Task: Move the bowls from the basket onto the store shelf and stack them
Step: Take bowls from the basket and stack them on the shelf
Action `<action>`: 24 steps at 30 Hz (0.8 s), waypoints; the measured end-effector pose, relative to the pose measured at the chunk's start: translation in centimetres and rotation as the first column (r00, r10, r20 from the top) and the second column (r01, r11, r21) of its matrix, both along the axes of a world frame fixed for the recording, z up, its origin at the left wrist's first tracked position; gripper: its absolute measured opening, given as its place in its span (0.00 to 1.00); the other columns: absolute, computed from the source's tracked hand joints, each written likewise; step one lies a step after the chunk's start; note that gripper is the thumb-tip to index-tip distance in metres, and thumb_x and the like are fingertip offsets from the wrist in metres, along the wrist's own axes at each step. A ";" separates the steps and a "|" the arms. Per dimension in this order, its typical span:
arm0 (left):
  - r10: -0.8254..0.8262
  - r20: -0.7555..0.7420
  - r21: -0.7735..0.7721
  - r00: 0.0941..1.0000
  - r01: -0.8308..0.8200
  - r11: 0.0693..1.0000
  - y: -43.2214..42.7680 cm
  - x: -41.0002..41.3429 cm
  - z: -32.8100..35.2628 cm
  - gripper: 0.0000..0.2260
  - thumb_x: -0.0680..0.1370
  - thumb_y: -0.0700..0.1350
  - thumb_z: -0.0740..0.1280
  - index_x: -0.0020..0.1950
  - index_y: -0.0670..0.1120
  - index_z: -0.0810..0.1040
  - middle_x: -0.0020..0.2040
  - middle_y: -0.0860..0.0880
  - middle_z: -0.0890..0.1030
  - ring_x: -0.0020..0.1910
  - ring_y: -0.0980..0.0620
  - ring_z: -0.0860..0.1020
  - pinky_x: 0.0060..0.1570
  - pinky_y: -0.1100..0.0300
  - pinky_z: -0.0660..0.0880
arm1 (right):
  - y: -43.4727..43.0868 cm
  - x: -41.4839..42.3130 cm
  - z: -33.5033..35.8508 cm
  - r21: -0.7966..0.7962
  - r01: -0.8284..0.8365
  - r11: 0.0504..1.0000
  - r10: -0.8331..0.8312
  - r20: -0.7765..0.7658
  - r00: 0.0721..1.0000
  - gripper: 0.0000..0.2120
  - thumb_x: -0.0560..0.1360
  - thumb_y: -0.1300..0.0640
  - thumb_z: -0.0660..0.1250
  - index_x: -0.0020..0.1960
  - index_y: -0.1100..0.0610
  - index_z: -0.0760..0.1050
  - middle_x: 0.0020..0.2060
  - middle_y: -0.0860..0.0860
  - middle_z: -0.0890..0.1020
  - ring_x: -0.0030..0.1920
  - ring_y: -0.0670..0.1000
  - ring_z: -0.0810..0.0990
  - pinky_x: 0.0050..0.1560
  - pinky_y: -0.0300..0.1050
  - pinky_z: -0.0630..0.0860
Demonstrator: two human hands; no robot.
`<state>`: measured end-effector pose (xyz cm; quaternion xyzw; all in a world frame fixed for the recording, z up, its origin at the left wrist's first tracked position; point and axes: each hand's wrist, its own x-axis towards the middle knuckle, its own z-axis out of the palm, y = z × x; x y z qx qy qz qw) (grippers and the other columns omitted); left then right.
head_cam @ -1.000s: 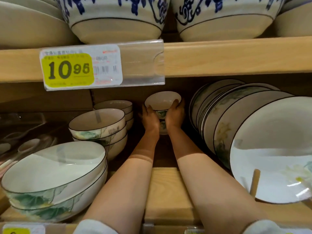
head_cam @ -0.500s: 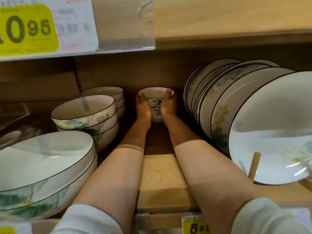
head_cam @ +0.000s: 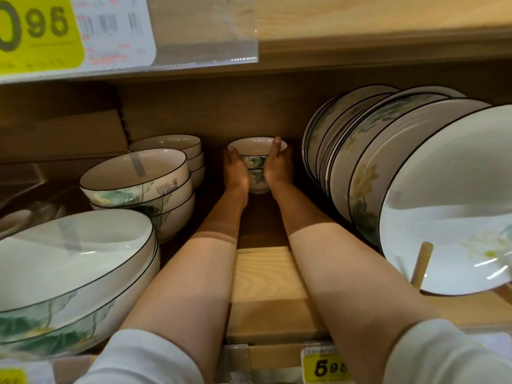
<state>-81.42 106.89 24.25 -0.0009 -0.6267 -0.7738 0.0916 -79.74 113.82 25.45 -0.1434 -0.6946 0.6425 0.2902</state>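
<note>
Small bowl stack [head_cam: 257, 165], 2 nested by the look, sits deep at the back of the shelf [head_cam: 266, 275] in the centre gap. L hand [head_cam: 235, 174] + R hand [head_cam: 278, 169] are cupped round it, one per side, R thumb up on the top rim; both gripping. Can't tell if the base is fully down. Prob the seating step. Set the base flat, check rims level, then draw hands straight back: plates [head_cam: 388, 167] stand near on R, bigger bowls [head_cam: 138, 187] on L, so little side room.
</note>
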 end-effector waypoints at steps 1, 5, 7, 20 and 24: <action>-0.012 0.006 0.011 1.000 0.012 1.000 0.0 0.0 0.0 0.24 0.83 0.58 0.46 0.76 0.50 0.63 0.70 0.43 0.72 0.67 0.45 0.72 0.69 0.46 0.68 | 0.0 0.0 0.0 0.002 -0.003 1.000 0.003 0.000 1.000 0.29 0.82 0.42 0.48 0.76 0.59 0.58 0.70 0.59 0.69 0.69 0.60 0.69 0.68 0.53 0.67; -0.035 0.004 0.026 0.999 0.035 0.999 -0.1 0.1 0.2 0.25 0.83 0.58 0.46 0.74 0.49 0.65 0.69 0.43 0.73 0.66 0.45 0.73 0.68 0.46 0.69 | 0.2 0.0 0.1 -0.028 -0.037 0.999 0.038 0.014 0.999 0.30 0.81 0.40 0.47 0.78 0.55 0.53 0.74 0.57 0.64 0.73 0.58 0.64 0.72 0.53 0.62; -0.041 0.004 0.025 0.999 0.041 0.999 -0.1 0.2 0.2 0.25 0.83 0.59 0.46 0.75 0.50 0.64 0.70 0.43 0.72 0.66 0.45 0.73 0.68 0.46 0.69 | 0.3 -0.1 0.0 -0.028 -0.038 0.999 0.038 0.017 0.999 0.30 0.82 0.40 0.47 0.79 0.53 0.49 0.76 0.56 0.60 0.75 0.58 0.60 0.73 0.52 0.57; -0.024 0.063 0.048 0.998 0.021 0.999 -0.2 1.3 1.0 0.25 0.82 0.60 0.47 0.75 0.50 0.63 0.68 0.43 0.73 0.66 0.45 0.73 0.68 0.45 0.68 | -0.2 1.6 0.5 -0.077 -0.022 0.997 0.026 0.052 0.998 0.32 0.80 0.37 0.43 0.79 0.51 0.43 0.78 0.55 0.54 0.77 0.58 0.54 0.74 0.56 0.52; 0.042 0.131 0.035 0.990 -0.047 0.998 -0.1 5.0 2.8 0.24 0.82 0.58 0.48 0.72 0.47 0.67 0.64 0.42 0.75 0.62 0.43 0.75 0.64 0.47 0.72 | -0.8 4.7 0.9 -0.092 -0.094 0.991 0.102 0.088 0.991 0.31 0.81 0.38 0.42 0.78 0.53 0.52 0.74 0.57 0.64 0.73 0.59 0.64 0.70 0.52 0.60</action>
